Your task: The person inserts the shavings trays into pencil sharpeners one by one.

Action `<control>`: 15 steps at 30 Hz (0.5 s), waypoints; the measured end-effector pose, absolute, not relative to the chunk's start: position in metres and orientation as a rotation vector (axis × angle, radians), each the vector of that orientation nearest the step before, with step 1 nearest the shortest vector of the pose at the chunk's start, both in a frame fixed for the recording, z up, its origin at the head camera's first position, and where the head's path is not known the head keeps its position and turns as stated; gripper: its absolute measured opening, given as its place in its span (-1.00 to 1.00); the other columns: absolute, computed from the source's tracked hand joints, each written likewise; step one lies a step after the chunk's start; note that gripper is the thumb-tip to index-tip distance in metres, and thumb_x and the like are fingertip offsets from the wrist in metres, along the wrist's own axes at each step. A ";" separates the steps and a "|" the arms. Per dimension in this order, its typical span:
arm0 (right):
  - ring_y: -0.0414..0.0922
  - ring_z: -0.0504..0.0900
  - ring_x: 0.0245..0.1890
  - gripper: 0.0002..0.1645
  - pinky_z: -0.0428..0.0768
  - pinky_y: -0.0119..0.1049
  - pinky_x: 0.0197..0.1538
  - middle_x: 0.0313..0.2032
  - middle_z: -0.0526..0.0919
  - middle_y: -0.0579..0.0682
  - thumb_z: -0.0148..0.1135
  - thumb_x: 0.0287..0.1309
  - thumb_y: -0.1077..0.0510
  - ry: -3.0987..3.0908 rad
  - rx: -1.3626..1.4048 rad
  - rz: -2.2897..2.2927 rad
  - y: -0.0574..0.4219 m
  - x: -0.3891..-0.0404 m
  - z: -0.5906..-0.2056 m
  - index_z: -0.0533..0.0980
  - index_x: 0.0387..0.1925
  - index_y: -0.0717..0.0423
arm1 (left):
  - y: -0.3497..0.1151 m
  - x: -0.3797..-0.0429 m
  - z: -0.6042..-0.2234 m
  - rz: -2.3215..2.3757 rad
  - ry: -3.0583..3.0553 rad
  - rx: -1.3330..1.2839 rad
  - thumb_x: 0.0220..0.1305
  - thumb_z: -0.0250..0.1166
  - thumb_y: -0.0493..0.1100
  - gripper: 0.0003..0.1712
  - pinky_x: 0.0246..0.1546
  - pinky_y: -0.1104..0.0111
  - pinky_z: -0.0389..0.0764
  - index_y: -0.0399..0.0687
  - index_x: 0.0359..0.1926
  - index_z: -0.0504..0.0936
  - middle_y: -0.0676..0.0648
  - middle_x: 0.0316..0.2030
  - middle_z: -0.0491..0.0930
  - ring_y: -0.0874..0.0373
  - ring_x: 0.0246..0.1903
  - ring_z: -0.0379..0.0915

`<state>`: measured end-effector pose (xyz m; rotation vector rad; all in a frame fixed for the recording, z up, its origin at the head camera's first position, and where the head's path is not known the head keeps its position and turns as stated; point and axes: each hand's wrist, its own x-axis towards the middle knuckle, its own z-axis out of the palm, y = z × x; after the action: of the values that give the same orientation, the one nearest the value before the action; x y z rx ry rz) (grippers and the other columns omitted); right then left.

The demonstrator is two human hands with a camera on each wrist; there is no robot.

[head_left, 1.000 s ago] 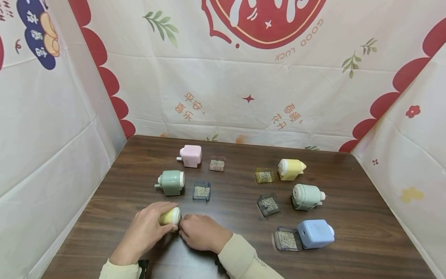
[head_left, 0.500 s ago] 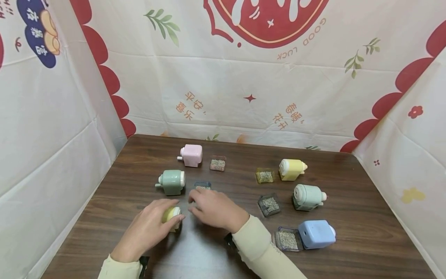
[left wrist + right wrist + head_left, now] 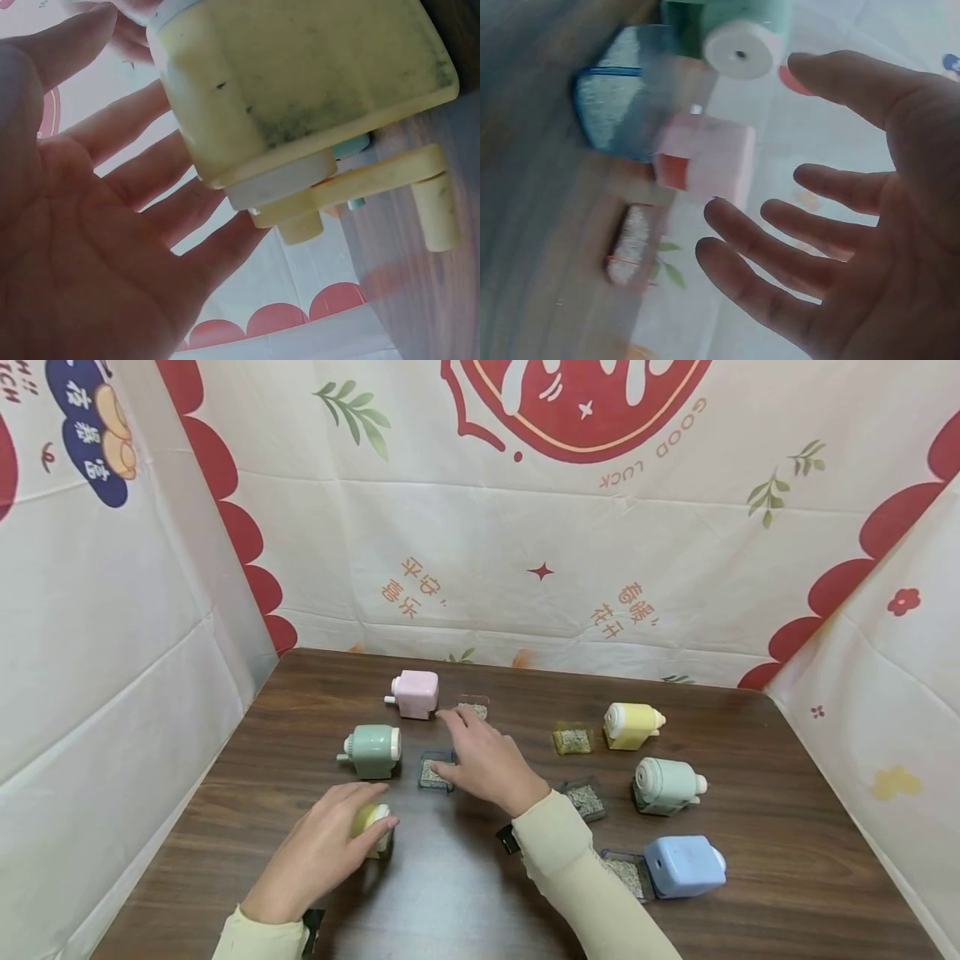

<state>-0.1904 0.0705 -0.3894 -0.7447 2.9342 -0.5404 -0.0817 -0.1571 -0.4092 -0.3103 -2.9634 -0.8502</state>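
Observation:
At the table's near left stands a yellow crank pencil sharpener [image 3: 369, 818]. My left hand [image 3: 318, 852] arches over it with thumb and fingers spread to either side. In the left wrist view, fairly straight fingers meet the yellow sharpener [image 3: 307, 82], its crank handle [image 3: 435, 210] pointing out, while the thumb lies apart from it. My right hand [image 3: 491, 760] hovers with spread fingers over the blue-rimmed shavings tray [image 3: 433, 777], partly hiding it. Ahead of its fingertips are a pink sharpener [image 3: 417, 693] and a reddish clear shavings tray [image 3: 472, 702]. A green sharpener [image 3: 377, 750] stands between the hands.
On the right stand a second yellow sharpener [image 3: 632, 727], a pale green one [image 3: 667, 783] and a blue one [image 3: 684, 866]. Beside them lie an amber tray [image 3: 573, 740], a dark tray [image 3: 585, 799] and a bluish tray [image 3: 628, 872], all with shavings. Printed cloth [image 3: 480, 568] walls the table.
My right hand has left the yellow sharpener's side and moved forward and right over the trays, its fingers spreading. The left hand has loosened its hold but stays around the sharpener.

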 end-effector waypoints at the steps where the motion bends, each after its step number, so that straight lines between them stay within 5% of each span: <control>1: 0.13 0.64 0.33 -0.08 0.72 0.27 0.13 0.46 0.46 0.15 0.50 0.36 -0.16 2.924 -0.740 -0.526 0.070 -0.192 -0.393 0.33 0.59 0.03 | -0.157 -0.082 -0.408 -0.850 -2.962 -0.310 0.51 0.41 0.04 -0.46 0.34 -0.20 0.56 -0.09 0.36 0.67 -0.20 0.33 0.63 -0.18 0.38 0.52; 15: 0.15 0.74 0.14 -0.22 0.73 0.21 0.09 0.30 0.60 0.17 0.51 0.35 -0.12 2.880 -0.695 -0.350 0.060 -0.199 -0.426 0.49 0.45 0.11 | -0.164 -0.093 -0.377 -0.785 -2.898 -0.418 0.53 0.38 0.02 -0.45 0.35 -0.15 0.57 -0.13 0.39 0.62 -0.16 0.33 0.63 -0.17 0.40 0.50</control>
<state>-0.1990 0.0598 -0.4260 -0.6946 2.8803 -0.3498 -0.0928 -0.1639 -0.3768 -0.4176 -2.8977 -0.7849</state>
